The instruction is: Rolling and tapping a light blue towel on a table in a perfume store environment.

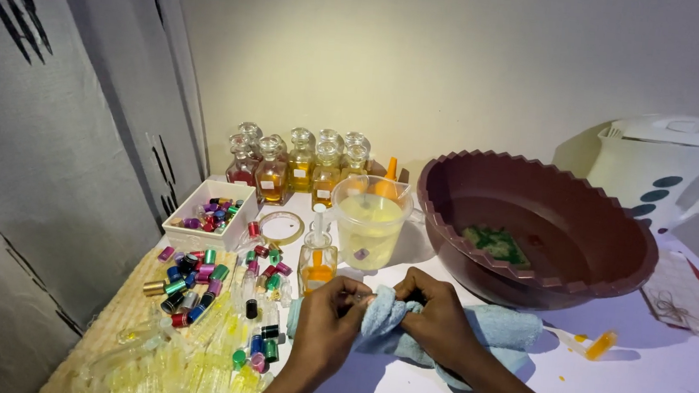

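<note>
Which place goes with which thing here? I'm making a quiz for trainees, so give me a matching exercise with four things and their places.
Things:
1. light blue cloth
2. green sponge
3. white kettle
4. white box of coloured caps

Places:
A. far right, behind the basin
B. in both hands
C. left, beside the glass bottles
D. inside the maroon basin

Pairs: 1-B, 2-D, 3-A, 4-C

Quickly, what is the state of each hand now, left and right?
Left hand: closed on a small clear vial.
Right hand: closed on the light blue cloth, pressing it to the vial.
</note>
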